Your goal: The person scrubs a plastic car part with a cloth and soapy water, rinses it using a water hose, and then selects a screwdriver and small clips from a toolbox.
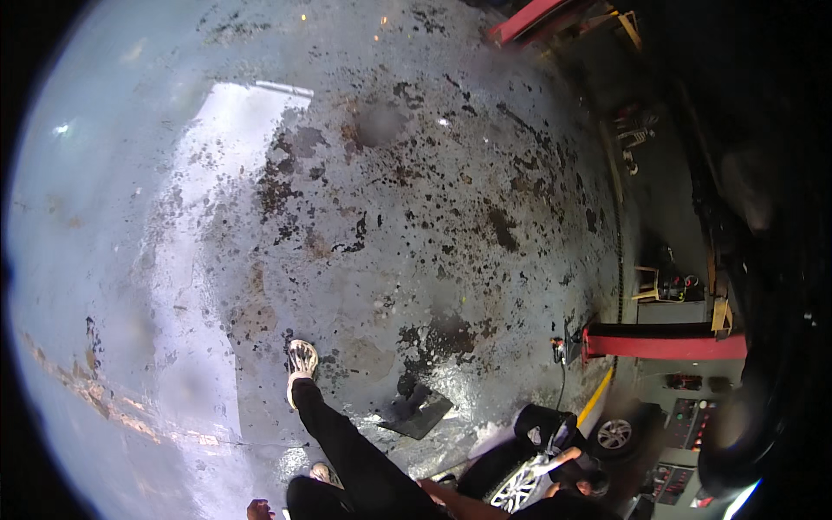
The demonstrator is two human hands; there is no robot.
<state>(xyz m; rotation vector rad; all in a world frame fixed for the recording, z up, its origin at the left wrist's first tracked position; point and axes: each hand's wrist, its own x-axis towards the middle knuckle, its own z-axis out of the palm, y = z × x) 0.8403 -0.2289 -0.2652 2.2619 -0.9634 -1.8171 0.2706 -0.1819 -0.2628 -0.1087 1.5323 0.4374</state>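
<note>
My left hand (260, 510) shows at the bottom edge, left of my dark-trousered legs, its fingers partly cut off; whether it holds anything cannot be told. A bare forearm, probably my right one (465, 502), slants beside my thigh; its hand is not clearly visible. One light shoe (303, 359) stands forward on the worn grey floor (390, 273), the other (325, 474) farther back. Right of my legs is a tyre on a silver alloy wheel (517, 486). Another person's arm (560, 460) reaches to it. A dark flat sheet (422, 416) lies before it.
Red lift parts (663, 343) stand at the right, with another (533, 19) at the top. A second wheel (614, 434), tool trays (695, 416) and a yellow floor line (595, 398) are at the lower right. A thin cable (562, 383) trails on the floor.
</note>
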